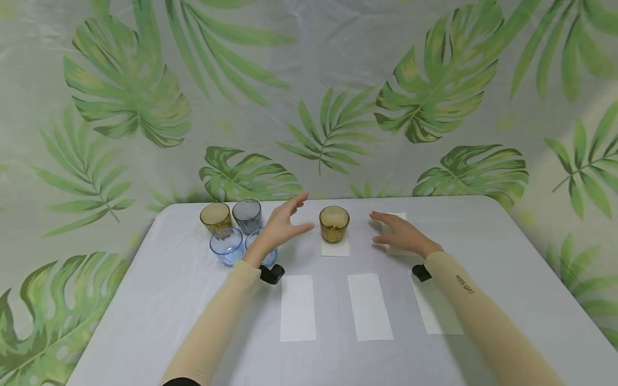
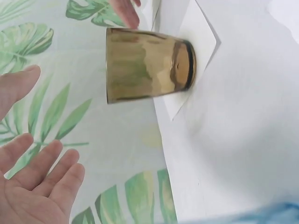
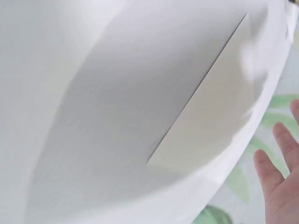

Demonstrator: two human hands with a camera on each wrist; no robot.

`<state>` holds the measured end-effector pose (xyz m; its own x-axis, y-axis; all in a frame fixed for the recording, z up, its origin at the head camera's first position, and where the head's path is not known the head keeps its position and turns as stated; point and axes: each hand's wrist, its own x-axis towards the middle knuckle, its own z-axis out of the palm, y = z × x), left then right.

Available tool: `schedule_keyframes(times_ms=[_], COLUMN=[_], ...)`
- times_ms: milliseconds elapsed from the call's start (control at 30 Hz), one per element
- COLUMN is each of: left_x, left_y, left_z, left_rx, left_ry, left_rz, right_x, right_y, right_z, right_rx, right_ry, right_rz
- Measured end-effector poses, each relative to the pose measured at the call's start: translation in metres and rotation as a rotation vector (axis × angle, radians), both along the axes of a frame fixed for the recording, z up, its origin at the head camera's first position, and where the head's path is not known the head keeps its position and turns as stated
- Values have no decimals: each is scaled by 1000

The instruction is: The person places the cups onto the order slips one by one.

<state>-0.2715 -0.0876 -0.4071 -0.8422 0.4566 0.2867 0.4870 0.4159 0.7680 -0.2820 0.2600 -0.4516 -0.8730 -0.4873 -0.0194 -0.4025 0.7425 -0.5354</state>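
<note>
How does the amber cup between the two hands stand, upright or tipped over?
Upright: in the head view, the amber cup shows its open rim on top, and its base rests on a white paper.

Diffuse light, broad soft shadows (image 3: 107,107)

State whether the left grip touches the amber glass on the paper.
Apart: the left wrist view shows leafy backdrop between the left grip and the amber glass.
</note>
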Motion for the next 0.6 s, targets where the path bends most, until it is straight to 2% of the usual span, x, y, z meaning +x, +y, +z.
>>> schedule_keyframes(times_ms=[333,600], left_x=[13,28], left_y=[-39,-67], left_z=[0,4], left_rx=[-4,-24], left_ry=[-24,-80], left_rz=[6,30], right_x=[5,6], right_y=[33,50], right_z=[-5,-7], right_rx=[-5,13], right_ry=[-10,-5], right_rz=[-46,-68])
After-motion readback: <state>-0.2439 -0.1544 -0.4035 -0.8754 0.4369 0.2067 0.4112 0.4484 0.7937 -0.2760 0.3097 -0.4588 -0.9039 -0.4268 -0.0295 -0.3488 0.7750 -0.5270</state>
